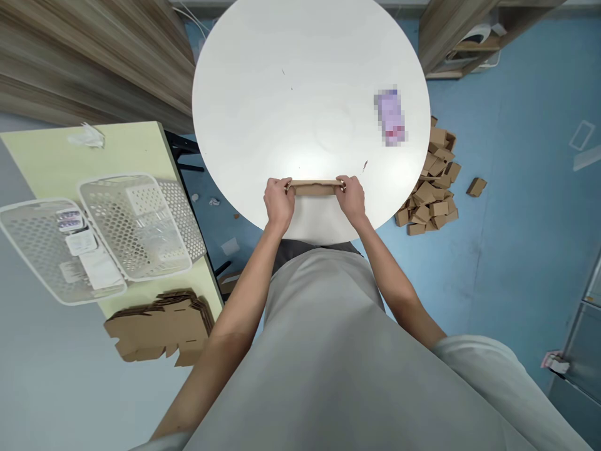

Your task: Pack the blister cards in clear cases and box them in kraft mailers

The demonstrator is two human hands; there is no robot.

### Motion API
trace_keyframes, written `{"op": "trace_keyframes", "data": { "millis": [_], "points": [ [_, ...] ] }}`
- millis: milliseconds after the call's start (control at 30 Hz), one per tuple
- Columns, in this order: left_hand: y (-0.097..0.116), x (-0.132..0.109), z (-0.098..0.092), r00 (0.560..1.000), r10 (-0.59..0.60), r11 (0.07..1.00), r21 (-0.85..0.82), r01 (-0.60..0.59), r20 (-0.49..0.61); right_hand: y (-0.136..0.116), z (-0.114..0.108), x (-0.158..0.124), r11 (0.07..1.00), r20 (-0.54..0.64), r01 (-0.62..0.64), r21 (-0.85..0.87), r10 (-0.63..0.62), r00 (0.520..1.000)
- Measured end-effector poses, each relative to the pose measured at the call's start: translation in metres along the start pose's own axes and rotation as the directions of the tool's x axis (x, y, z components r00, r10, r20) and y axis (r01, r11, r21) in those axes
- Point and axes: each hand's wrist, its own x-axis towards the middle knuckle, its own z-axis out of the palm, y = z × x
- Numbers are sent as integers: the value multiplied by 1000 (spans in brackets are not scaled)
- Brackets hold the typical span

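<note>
Pinching a cardboard piece [313, 188] mid-frame, left hand [279, 203] and right hand [351, 198] each have a closed grip; at left, one basket [32, 244] holds small packs [70, 220], a second basket [115, 219] indistinct pale things.

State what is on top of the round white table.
A pixelated purple item and small dark marks. Left hand and right hand hold cardboard, hiding the tabletop behind them.

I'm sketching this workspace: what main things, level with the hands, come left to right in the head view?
Left perforated basket, right perforated basket, left hand, folded cardboard, right hand, cardboard-box pile, lone cardboard box.
</note>
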Motion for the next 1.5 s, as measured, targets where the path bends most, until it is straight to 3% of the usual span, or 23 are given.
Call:
{"op": "trace_keyframes", "data": {
  "millis": [200,400,733,1100,1200,1333,1500],
  "points": [
    [7,-10,6,997,53,998,41,-51,-47,-14,2,7,999,-34,-39,-37,38,999],
    [1,-18,-2,995,102,991,86,-100,-17,-9,3,-2,1000,-79,3,20,-2,997],
    [-5,-14,-8,982,189,979,71,-189,13,6,-9,-18,969,-36,171,179,-167,985],
    [-14,-10,-15,964,240,960,121,-254,117,16,-20,-17,972,62,186,143,-196,979],
    [-13,-10,-16,971,221,971,72,-228,94,19,-16,-16,964,42,172,203,-184,982],
    [-18,2,-15,991,95,995,25,-98,92,21,-8,-11,965,45,113,237,-127,991],
    [-29,26,-13,982,4,992,-124,19,187,16,-6,-4,988,111,48,150,-65,992]
  ]
}}
